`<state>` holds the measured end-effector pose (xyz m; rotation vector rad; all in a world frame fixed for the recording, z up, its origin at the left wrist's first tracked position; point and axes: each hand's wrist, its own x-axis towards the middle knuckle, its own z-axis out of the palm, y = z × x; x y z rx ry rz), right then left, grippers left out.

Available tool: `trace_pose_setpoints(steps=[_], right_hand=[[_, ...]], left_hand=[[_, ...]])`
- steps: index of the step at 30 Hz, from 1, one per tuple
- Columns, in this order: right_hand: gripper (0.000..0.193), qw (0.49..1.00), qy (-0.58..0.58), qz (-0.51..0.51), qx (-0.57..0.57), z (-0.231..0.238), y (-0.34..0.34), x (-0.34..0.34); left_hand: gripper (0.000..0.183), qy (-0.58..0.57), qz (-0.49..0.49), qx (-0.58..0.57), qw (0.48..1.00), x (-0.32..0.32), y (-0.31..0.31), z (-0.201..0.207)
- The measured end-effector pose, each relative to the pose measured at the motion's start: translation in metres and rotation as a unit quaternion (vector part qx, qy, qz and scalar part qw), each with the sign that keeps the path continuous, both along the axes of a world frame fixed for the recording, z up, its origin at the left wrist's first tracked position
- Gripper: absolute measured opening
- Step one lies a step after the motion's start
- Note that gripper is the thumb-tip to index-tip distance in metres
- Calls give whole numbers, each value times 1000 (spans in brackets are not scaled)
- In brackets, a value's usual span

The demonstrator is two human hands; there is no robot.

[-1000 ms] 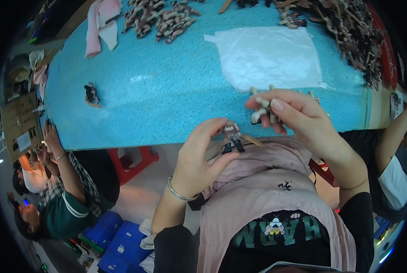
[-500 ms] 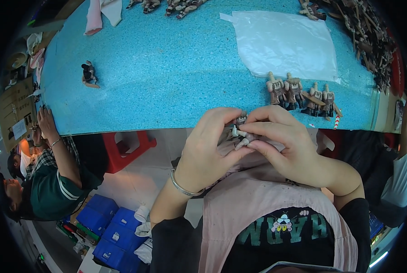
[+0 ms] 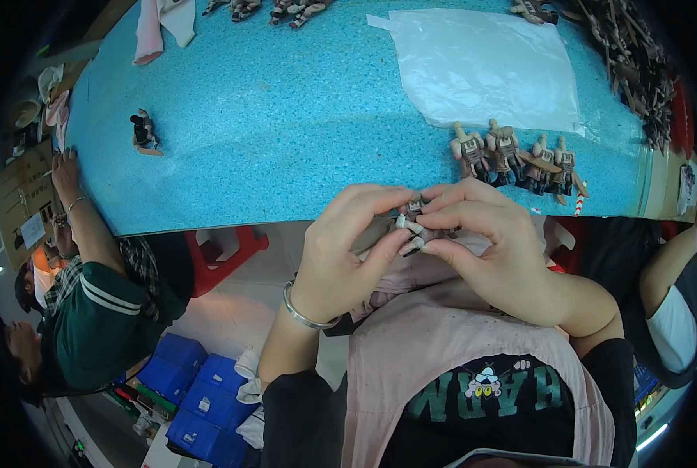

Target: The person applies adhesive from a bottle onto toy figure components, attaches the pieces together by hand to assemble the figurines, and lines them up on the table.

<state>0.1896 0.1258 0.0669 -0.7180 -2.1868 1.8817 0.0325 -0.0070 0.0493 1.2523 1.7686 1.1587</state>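
Observation:
Between my two hands, just off the table's near edge, is a small toy figurine (image 3: 415, 226) in brown and off-white. My left hand (image 3: 340, 253) pinches it from the left with thumb and forefinger. From the right, the fingers of my right hand (image 3: 489, 246) close round it, the thumb near its lower end. My fingertips cover parts of the figurine. Beyond my right hand, several similar figurines (image 3: 503, 152) lie in a row on the blue table (image 3: 286, 132).
A clear plastic bag (image 3: 485, 70) lies flat beyond the row. Dark figurine parts (image 3: 625, 62) are heaped at the far right. A lone figurine (image 3: 144, 131) lies at left. A co-worker (image 3: 106, 320) sits left, near a red stool (image 3: 223, 261) and blue bins (image 3: 208, 398).
The figurine has turned slightly between my fingers, and my left thumb has shifted up along it. At left, the co-worker's hand has moved farther along the table edge.

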Motion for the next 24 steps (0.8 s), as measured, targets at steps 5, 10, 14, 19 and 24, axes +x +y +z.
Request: trace_pose_setpoints(steps=[5,10,14,19,24], right_hand=[[23,1000,-12,-8,4,0,0,-1],[21,999,-3,-3,43,0,-3,-2],[27,997,17,21,71,-3,-2,-3],[41,995,69,-69,34,6,-18,-5],[32,904,-31,-58,-423,10,-6,-1]], left_hand=[[27,-19,28,23,999,4,2,-7],[24,-27,64,31,997,11,-1,-9],[24,-39,85,33,995,13,-6,-14],[26,-189,188,114,957,20,-14,-15],[28,-203,223,130,945,35,-16,-10]])
